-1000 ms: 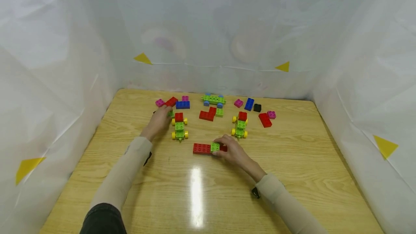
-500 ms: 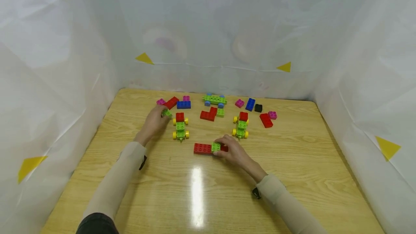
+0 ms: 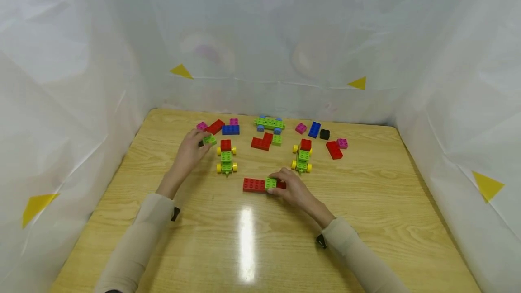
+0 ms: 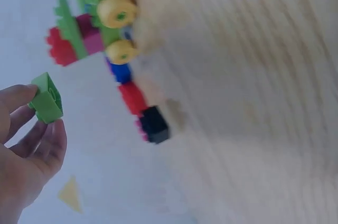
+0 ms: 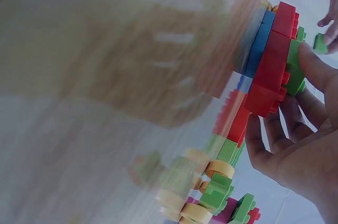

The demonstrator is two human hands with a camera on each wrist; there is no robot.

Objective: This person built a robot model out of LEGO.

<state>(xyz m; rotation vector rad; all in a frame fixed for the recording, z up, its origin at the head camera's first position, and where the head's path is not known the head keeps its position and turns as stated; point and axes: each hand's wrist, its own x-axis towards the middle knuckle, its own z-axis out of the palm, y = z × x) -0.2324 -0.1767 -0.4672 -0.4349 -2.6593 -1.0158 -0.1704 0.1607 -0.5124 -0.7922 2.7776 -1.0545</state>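
My left hand (image 3: pixel 189 150) pinches a small green brick (image 4: pixel 47 100) between thumb and fingers. In the left wrist view that brick is off the table, above a black brick (image 4: pixel 154 124). My right hand (image 3: pixel 294 189) grips another green brick (image 3: pixel 270 183) that sits on a row of red bricks (image 3: pixel 254 185) at the table's middle. In the right wrist view the thumb lies against this green brick (image 5: pixel 294 65), and a blue brick (image 5: pixel 260 43) shows under the red ones. The right end of the row is partly hidden by my fingers.
Two green cars with yellow wheels, the left one (image 3: pixel 226 157) and the right one (image 3: pixel 303 156), stand beyond the row. A green wheeled base (image 3: pixel 270 124) is at the back. Loose bricks include blue (image 3: pixel 230 129), red (image 3: pixel 334 150) and pink (image 3: pixel 300 128) ones.
My left hand has drawn back slightly from the rear left bricks, with the green brick now in its fingers. My right hand stays at the red row.
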